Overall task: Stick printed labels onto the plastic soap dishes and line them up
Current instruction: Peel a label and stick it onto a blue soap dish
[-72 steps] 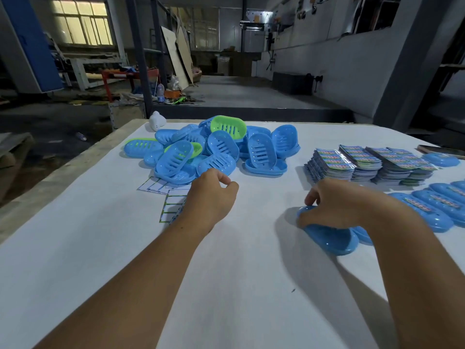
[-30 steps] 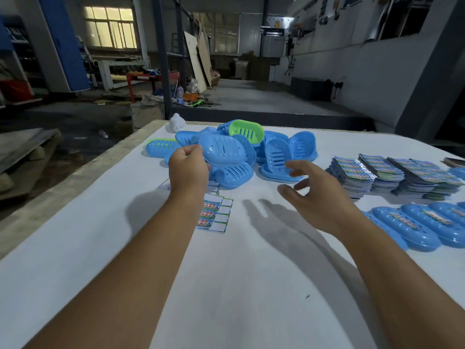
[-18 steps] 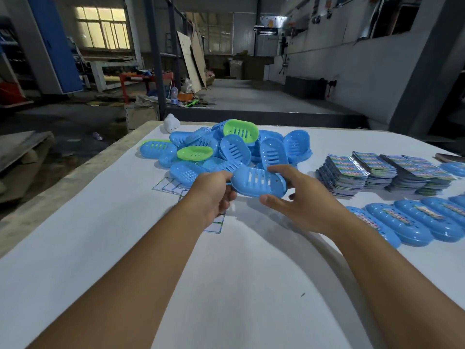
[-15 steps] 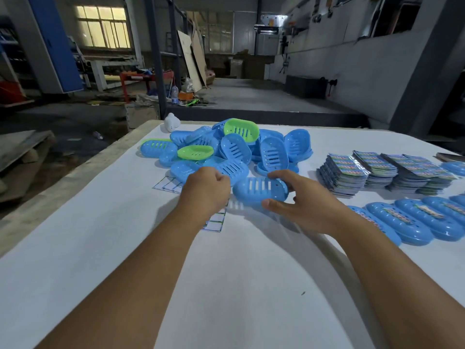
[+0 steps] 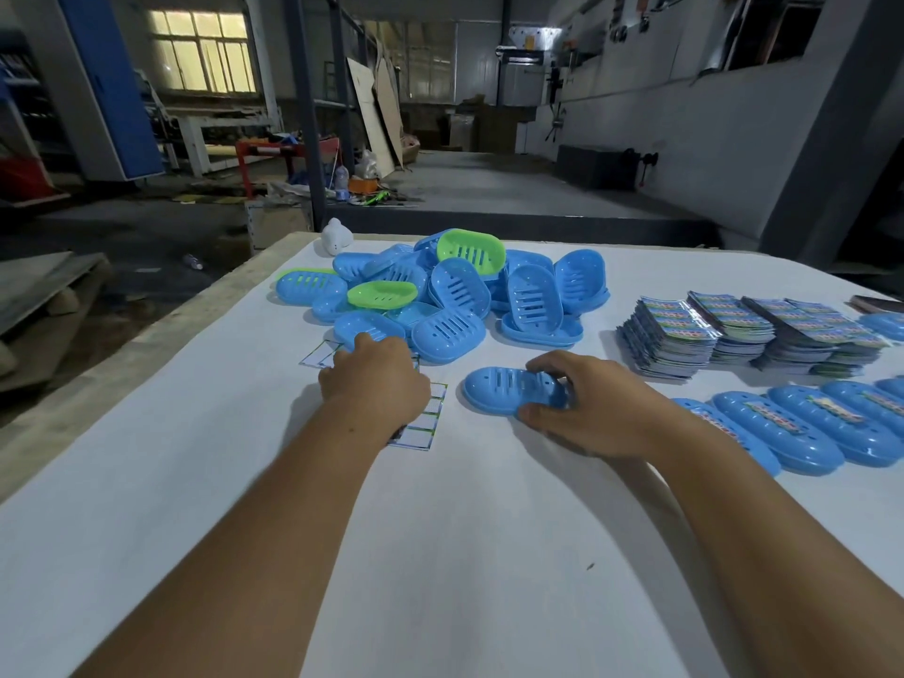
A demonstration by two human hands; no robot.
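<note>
The right hand (image 5: 594,408) held a blue soap dish (image 5: 511,390) upside down on the white worktop (image 5: 440,555), its fingers (image 5: 540,369) curled over the far edge and the thumb against the near edge. The dish bore no label and sat between the loose pile of dishes (image 5: 455,296) and the row of labelled dishes (image 5: 807,425) on the right. The left hand (image 5: 376,379) rested on the label sheet (image 5: 423,423); whether its fingers pinched a sticker could not be told, as the hand hid them. The step in hand looked like fetching a label. The next move would call for peeling one free and pressing it onto the dish's back, then setting the dish at the near end of the row.
</note>
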